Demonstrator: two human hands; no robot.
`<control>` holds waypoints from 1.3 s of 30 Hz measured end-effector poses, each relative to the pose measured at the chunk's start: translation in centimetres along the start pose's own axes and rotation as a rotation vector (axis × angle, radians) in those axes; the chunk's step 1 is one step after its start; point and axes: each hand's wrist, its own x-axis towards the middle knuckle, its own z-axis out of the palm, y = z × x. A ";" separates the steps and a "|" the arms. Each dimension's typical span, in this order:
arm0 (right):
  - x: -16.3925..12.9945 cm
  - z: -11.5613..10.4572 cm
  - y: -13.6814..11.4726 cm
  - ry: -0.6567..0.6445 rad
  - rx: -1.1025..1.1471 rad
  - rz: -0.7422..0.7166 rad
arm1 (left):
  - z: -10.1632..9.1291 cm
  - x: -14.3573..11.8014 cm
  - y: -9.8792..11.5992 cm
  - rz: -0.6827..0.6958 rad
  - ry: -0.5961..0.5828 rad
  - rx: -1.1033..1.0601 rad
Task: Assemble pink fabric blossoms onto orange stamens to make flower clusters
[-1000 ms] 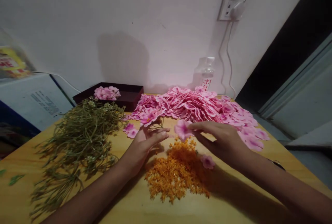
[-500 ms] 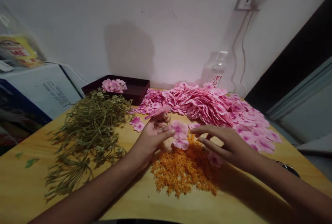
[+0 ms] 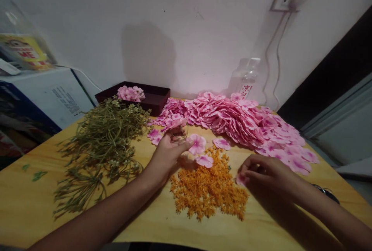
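Here, left hand (image 3: 166, 154): I'm pinching a pink, fabric-looking flower (image 3: 174, 123) underneath, apparently sparing petals.
Right hand (image 3: 263, 170): fingers curving at a loose pink blossom (image 3: 241, 179); grip unclear.
Orange, spiky pile (image 3: 207, 189): likely lying handy between.

- lane: table (image 3: 162, 226) front, nearside of orange flowers (image 3: 207, 193)
- left: green stems (image 3: 104, 138) block
- back: petal heap (image 3: 229, 117), tray (image 3: 157, 100) and bottle (image 3: 249, 76) wall it off
- middle: orange flowers fill gap between left hand (image 3: 166, 153) and right hand (image 3: 266, 169)
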 end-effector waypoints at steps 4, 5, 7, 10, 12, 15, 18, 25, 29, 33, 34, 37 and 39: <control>1.1 0.0 -3.7 0.108 0.272 -0.119 | 0.4 -0.4 0.0 0.033 0.045 0.098; 1.7 0.3 -4.7 0.118 0.312 -0.136 | 0.5 -0.5 -0.1 0.054 0.050 0.128; 3.0 1.3 -6.1 0.124 0.349 -0.182 | 0.6 -0.7 -0.3 0.083 0.036 0.168; 5.1 2.9 -6.9 0.062 0.421 -0.190 | 0.5 -0.7 -0.6 0.089 -0.010 0.163; 6.1 3.6 -6.9 0.029 0.486 -0.158 | 0.4 -0.6 -0.6 0.079 -0.017 0.154; 6.6 4.0 -6.9 0.023 0.563 -0.095 | 0.4 -0.8 -0.3 0.068 -0.012 0.162; 6.6 4.0 -7.1 0.022 0.627 -0.043 | 0.6 -1.2 0.1 0.033 -0.103 0.093; 6.7 4.0 -7.2 0.037 0.605 -0.061 | 0.9 -1.1 -0.1 0.096 -0.044 0.079; 6.3 3.0 -6.8 0.095 0.426 -0.174 | 0.6 -0.9 -0.1 0.087 0.001 0.079; 5.7 2.6 -6.7 0.055 -0.034 -0.398 | 0.2 -0.6 0.3 0.120 0.078 0.050; 5.7 2.8 -6.8 0.041 -0.156 -0.460 | 0.0 -0.4 0.4 0.127 0.089 0.038; 6.2 3.9 -7.3 0.015 -0.424 -0.566 | -0.4 0.2 0.5 0.156 0.108 0.000; 6.7 4.9 -7.8 -0.021 -0.509 -0.581 | -0.7 0.6 0.4 0.209 0.136 -0.009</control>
